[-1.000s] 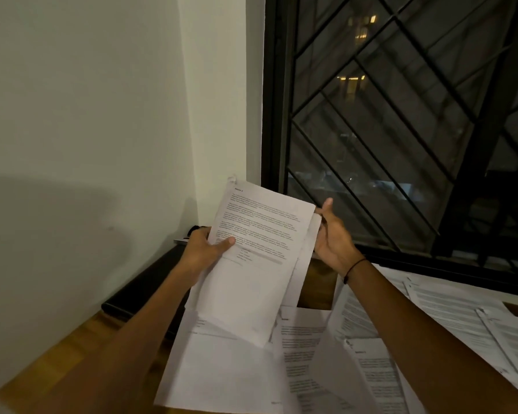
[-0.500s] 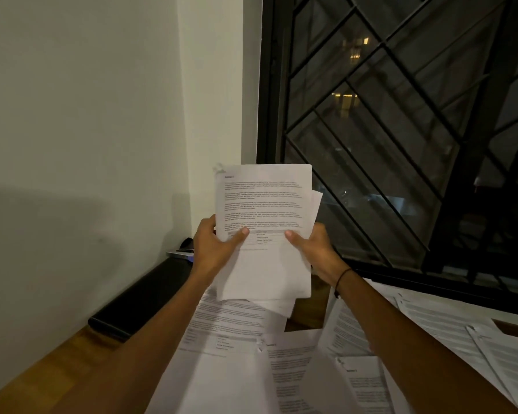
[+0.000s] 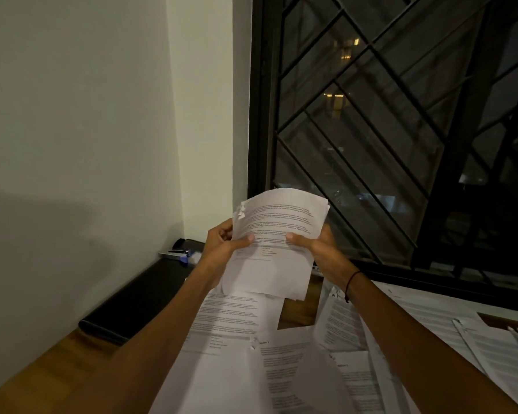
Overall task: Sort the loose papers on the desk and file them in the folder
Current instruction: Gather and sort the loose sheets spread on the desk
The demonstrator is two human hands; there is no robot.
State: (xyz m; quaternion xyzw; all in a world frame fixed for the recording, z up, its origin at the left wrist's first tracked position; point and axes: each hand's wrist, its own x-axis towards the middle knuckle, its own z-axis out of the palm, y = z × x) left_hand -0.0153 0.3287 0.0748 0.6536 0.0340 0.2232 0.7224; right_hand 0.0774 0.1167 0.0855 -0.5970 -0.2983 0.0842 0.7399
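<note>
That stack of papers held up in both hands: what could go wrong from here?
1. The held stack is bowed and its edges are uneven; the left hand and right hand grip only its sides, so an inner sheet may slip out onto the desk.
2. The loose papers below overlap in disorder, so a dropped sheet could get mixed back in.
3. The black folder lies far to the left, so carrying the stack over may fan it out.

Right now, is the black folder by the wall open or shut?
Shut. The black folder lies flat on the desk with its cover down and no papers showing inside; both hands hold a sheaf of papers above the desk instead.
</note>
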